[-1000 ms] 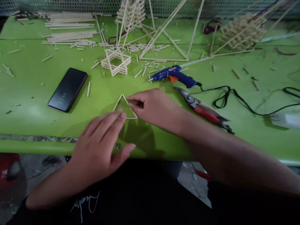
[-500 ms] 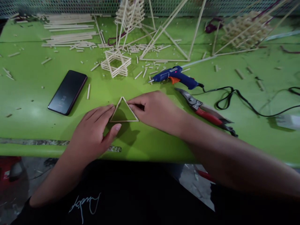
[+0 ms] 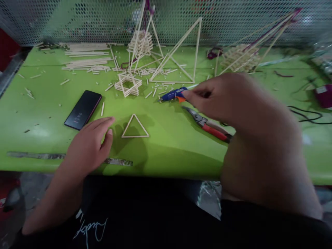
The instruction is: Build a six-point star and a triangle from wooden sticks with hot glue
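Note:
A small triangle [image 3: 135,136] of thin wooden sticks lies flat on the green table, with neither hand touching it. To its left, my left hand [image 3: 89,141] hovers open, fingers stretched and thumb apart, holding nothing. My right hand [image 3: 228,98] is at the blue hot glue gun [image 3: 171,94], its thumb and fingers closed together at the handle, which they hide. The gun's nozzle points left and its orange trigger [image 3: 181,99] shows below the body. Just beneath that hand lie red-handled pruning shears [image 3: 212,130], their grip ends partly covered by my forearm.
A phone [image 3: 83,110] and a short stick [image 3: 102,109] lie left of the triangle. A metal strip [image 3: 119,162] runs along the front edge. Behind are a star-shaped stick stack [image 3: 127,86], stick bundles [image 3: 86,64], tall stick frames [image 3: 198,52] and scattered offcuts. A mesh panel [image 3: 103,20] stands at the back.
My right hand has left the triangle and moved right to the glue gun. My left hand has drawn back leftward, off the triangle. The view has tilted up a little.

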`<move>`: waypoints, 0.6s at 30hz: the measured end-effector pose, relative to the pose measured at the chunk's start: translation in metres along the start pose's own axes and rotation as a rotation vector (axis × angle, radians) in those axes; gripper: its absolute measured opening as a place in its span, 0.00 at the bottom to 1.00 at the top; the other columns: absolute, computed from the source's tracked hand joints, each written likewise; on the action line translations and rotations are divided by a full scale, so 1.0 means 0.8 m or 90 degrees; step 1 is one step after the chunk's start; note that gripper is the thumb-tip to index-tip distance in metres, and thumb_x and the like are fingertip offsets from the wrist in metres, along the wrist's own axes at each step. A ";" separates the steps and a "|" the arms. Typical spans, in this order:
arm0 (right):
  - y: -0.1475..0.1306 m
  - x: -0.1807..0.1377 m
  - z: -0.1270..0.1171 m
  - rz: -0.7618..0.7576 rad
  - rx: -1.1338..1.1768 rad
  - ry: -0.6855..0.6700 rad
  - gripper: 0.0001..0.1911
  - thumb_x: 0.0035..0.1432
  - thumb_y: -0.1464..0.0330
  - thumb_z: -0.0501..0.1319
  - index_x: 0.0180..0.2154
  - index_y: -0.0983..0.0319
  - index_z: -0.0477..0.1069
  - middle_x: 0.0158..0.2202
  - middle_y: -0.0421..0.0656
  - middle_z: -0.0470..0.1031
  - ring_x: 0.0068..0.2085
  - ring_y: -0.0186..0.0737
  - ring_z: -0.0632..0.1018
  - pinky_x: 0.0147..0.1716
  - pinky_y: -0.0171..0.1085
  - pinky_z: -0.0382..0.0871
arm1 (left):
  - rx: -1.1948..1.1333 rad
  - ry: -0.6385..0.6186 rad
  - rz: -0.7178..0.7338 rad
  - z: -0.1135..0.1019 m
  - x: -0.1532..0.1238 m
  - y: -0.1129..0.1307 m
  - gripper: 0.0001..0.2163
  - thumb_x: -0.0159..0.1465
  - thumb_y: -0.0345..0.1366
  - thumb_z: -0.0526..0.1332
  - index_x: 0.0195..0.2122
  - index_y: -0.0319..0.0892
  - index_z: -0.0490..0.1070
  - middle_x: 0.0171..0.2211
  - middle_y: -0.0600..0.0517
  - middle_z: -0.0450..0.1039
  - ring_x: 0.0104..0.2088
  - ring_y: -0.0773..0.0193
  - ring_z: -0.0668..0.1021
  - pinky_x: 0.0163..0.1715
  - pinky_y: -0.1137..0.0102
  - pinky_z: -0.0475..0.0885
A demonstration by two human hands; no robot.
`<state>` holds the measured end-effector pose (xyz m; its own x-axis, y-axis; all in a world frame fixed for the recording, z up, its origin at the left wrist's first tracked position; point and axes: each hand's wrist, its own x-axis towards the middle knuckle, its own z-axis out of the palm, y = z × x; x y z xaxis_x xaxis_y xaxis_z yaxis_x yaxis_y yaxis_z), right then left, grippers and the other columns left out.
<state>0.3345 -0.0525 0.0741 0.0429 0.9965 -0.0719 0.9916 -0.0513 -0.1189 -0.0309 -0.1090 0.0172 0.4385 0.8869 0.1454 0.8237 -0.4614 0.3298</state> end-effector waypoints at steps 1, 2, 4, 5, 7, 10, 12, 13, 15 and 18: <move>0.014 0.002 -0.007 0.046 -0.047 -0.018 0.23 0.82 0.53 0.65 0.44 0.61 0.92 0.32 0.53 0.84 0.33 0.49 0.76 0.40 0.50 0.65 | 0.021 -0.012 0.011 -0.010 0.005 -0.001 0.27 0.84 0.44 0.52 0.73 0.38 0.79 0.71 0.39 0.84 0.71 0.42 0.86 0.73 0.46 0.82; 0.027 0.005 -0.009 0.073 -0.085 -0.032 0.23 0.82 0.52 0.65 0.42 0.61 0.91 0.34 0.56 0.85 0.35 0.50 0.77 0.40 0.51 0.64 | 0.042 -0.022 0.022 -0.018 0.012 -0.002 0.27 0.83 0.43 0.52 0.72 0.38 0.81 0.69 0.39 0.85 0.69 0.42 0.87 0.72 0.46 0.83; 0.051 0.014 0.000 0.078 -0.100 -0.083 0.24 0.81 0.52 0.66 0.41 0.62 0.90 0.39 0.60 0.88 0.36 0.52 0.78 0.41 0.52 0.64 | 0.078 -0.045 0.041 -0.028 0.032 -0.003 0.27 0.81 0.42 0.52 0.69 0.41 0.84 0.67 0.40 0.87 0.66 0.40 0.89 0.67 0.46 0.86; 0.061 0.020 0.010 0.053 -0.082 -0.101 0.24 0.80 0.50 0.66 0.42 0.62 0.90 0.41 0.61 0.88 0.36 0.52 0.78 0.41 0.52 0.64 | 0.092 -0.058 0.046 -0.030 0.044 -0.003 0.27 0.80 0.41 0.52 0.68 0.42 0.85 0.67 0.40 0.87 0.65 0.39 0.89 0.64 0.45 0.87; 0.076 0.030 0.033 0.023 -0.034 -0.134 0.24 0.78 0.48 0.67 0.47 0.61 0.90 0.42 0.59 0.89 0.37 0.52 0.79 0.41 0.51 0.66 | 0.117 -0.075 0.057 -0.026 0.067 -0.005 0.27 0.78 0.40 0.51 0.66 0.42 0.87 0.65 0.41 0.88 0.63 0.39 0.90 0.61 0.45 0.88; 0.083 0.044 0.060 0.015 0.024 -0.137 0.23 0.76 0.48 0.67 0.53 0.58 0.90 0.43 0.52 0.90 0.38 0.52 0.82 0.40 0.47 0.69 | 0.136 -0.081 0.067 -0.008 0.087 -0.012 0.28 0.77 0.38 0.50 0.63 0.43 0.89 0.63 0.42 0.90 0.61 0.40 0.91 0.59 0.45 0.88; 0.081 0.051 0.068 0.029 0.035 -0.128 0.22 0.75 0.51 0.67 0.54 0.58 0.90 0.42 0.50 0.89 0.38 0.53 0.82 0.39 0.47 0.69 | 0.117 -0.063 0.082 0.006 0.088 -0.019 0.27 0.77 0.37 0.51 0.62 0.43 0.90 0.62 0.42 0.90 0.60 0.42 0.91 0.60 0.47 0.88; 0.078 0.054 0.070 0.034 0.042 -0.127 0.21 0.74 0.53 0.66 0.54 0.59 0.90 0.41 0.50 0.89 0.37 0.53 0.82 0.39 0.46 0.69 | 0.101 -0.053 0.094 0.011 0.085 -0.023 0.27 0.77 0.37 0.51 0.62 0.43 0.90 0.61 0.42 0.90 0.59 0.44 0.91 0.61 0.48 0.88; 0.071 0.058 0.069 0.056 0.074 -0.116 0.18 0.73 0.58 0.66 0.53 0.59 0.91 0.39 0.49 0.89 0.37 0.53 0.83 0.40 0.47 0.71 | 0.067 -0.036 0.124 0.019 0.078 -0.028 0.27 0.78 0.36 0.51 0.63 0.41 0.89 0.60 0.42 0.91 0.58 0.47 0.92 0.63 0.52 0.88; 0.064 0.054 0.057 0.113 0.155 -0.067 0.16 0.71 0.65 0.66 0.53 0.61 0.90 0.42 0.52 0.89 0.40 0.54 0.84 0.44 0.49 0.74 | 0.025 -0.036 0.159 0.025 0.067 -0.029 0.27 0.79 0.35 0.51 0.67 0.38 0.87 0.62 0.41 0.90 0.62 0.49 0.91 0.68 0.53 0.86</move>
<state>0.3817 -0.0152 0.0198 0.1866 0.9589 -0.2136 0.9112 -0.2502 -0.3272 -0.0196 -0.0514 -0.0015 0.6479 0.7435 0.1656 0.7005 -0.6670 0.2538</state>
